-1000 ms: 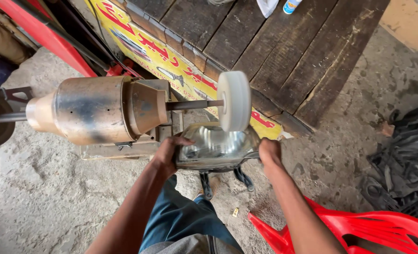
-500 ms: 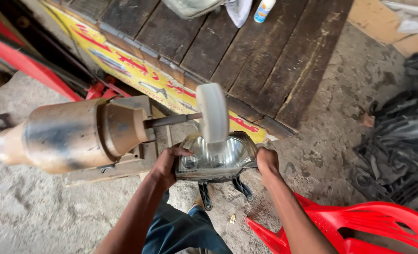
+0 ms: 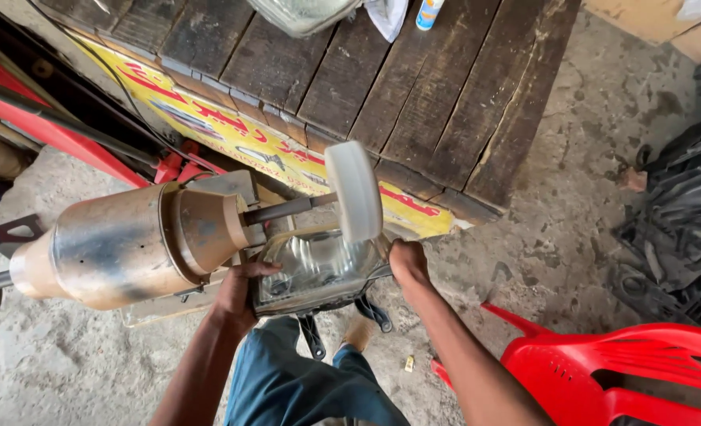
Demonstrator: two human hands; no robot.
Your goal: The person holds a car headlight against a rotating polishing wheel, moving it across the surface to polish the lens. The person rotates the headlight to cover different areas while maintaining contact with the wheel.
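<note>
Left hand [image 3: 238,293] and right hand [image 3: 407,263] clamp fingers on opposite edges of headlight [image 3: 315,268], held lens-up over knees, touching underside of white wheel [image 3: 354,191]. Wheel sits on shaft of motor [image 3: 130,244]. Red chair [image 3: 626,371] right. Beyond, wooden bench [image 3: 413,87].

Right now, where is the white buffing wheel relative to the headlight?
In the head view, the white buffing wheel sits centre frame on the motor shaft, directly over the headlight, which the left hand and right hand hold at each side.
</note>
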